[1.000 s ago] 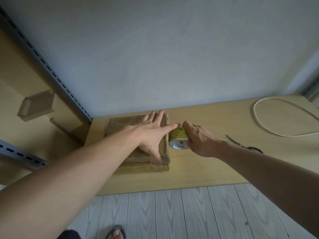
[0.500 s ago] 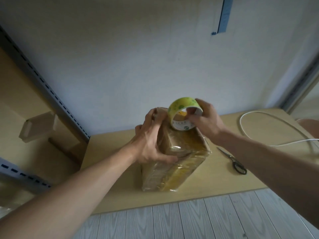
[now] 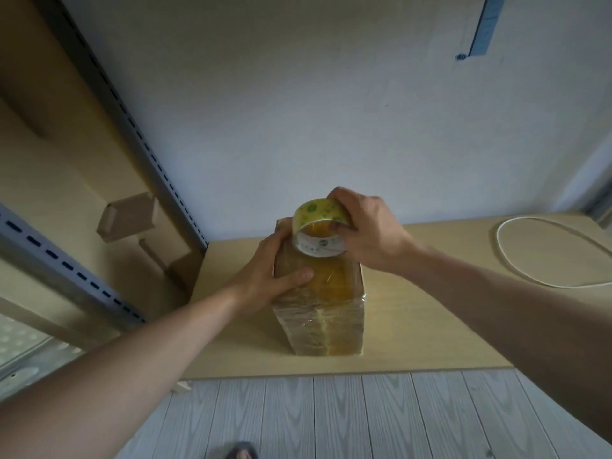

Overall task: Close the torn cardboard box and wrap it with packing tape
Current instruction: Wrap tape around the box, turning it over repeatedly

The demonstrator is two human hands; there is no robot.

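The cardboard box (image 3: 326, 313) stands on end on the wooden table (image 3: 430, 313), its faces covered in glossy yellowish tape. My left hand (image 3: 268, 276) grips the box's upper left side, thumb lying across the near face. My right hand (image 3: 367, 230) holds the yellow-green tape roll (image 3: 318, 231) against the box's top, fingers curled over the roll's rim. A band of tape runs from the roll down the near face.
A white cable (image 3: 536, 256) loops on the table's right part. A metal shelf upright (image 3: 139, 134) and small cardboard pieces (image 3: 127, 217) are to the left. Grey floorboards (image 3: 364, 415) lie below the table's front edge, with a foot (image 3: 243, 453) at the bottom.
The box went from lying flat to standing on end. My left hand shifted from pressing its top to gripping its side, and my right hand brought the roll up over the top.
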